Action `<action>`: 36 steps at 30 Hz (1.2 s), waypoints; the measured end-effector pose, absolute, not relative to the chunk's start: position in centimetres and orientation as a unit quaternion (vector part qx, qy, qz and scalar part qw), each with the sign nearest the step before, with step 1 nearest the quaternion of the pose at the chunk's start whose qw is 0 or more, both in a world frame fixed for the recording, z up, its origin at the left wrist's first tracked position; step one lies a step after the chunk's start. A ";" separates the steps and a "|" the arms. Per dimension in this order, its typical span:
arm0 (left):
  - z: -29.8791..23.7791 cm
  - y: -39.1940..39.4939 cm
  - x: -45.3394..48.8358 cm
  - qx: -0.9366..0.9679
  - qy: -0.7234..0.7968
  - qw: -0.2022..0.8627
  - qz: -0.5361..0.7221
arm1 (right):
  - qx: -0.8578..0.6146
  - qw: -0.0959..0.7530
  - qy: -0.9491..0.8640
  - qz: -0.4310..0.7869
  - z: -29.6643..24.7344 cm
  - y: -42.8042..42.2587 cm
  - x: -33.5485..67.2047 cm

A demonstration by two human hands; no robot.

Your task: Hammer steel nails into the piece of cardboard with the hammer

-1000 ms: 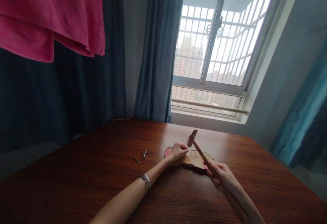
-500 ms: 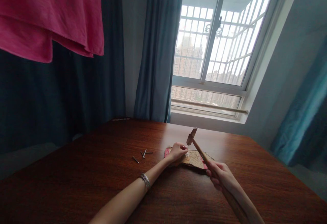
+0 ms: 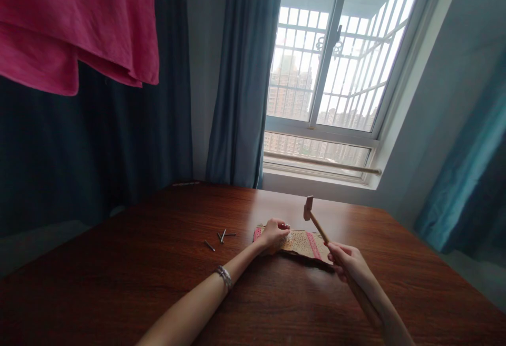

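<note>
My right hand [image 3: 348, 262] is wrapped round the wooden handle of a hammer [image 3: 317, 225], whose head is raised above the table to the right of my left hand. My left hand [image 3: 274, 234] rests at the left part of a piece of cardboard [image 3: 302, 240]. Its thumb and fingers are pinched together; whatever sits between them is too small to make out. Dense small holes or dots cover the cardboard, and pink bands run across it. Several loose nails [image 3: 222, 236] lie on the table left of my left hand.
The brown wooden table [image 3: 118, 272] reaches back to the wall below a barred window [image 3: 324, 72]. Dark blue curtains [image 3: 241, 98] hang behind it. A pink cloth [image 3: 98, 25] hangs at the upper left.
The hammer head has moved right, away from my left hand, and stands more upright. My right hand has shifted slightly right, showing more of the cardboard. My left hand stays in place.
</note>
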State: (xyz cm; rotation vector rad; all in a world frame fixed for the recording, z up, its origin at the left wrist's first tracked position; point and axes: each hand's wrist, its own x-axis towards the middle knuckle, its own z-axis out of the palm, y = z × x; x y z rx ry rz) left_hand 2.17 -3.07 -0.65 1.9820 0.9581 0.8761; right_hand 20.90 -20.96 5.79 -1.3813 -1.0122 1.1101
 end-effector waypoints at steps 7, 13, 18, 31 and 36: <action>-0.5 -2.8 2.1 0.758 0.360 0.408 0.360 | -0.673 0.506 -0.430 0.326 3.4 -20.0 24.7; -0.8 -2.6 2.2 0.764 0.359 0.381 0.378 | -0.712 0.493 -0.414 0.279 2.6 -20.0 25.3; -0.8 -2.7 2.1 0.765 0.348 0.379 0.388 | -0.753 0.427 -0.447 0.224 2.5 -20.2 25.1; -0.7 -3.0 2.0 0.780 0.341 0.345 0.395 | -0.834 0.214 -0.506 0.052 2.9 -20.7 24.8; 0.0 -3.6 1.8 0.774 0.325 0.360 0.408 | -0.852 0.160 -0.498 0.032 2.5 -20.7 24.9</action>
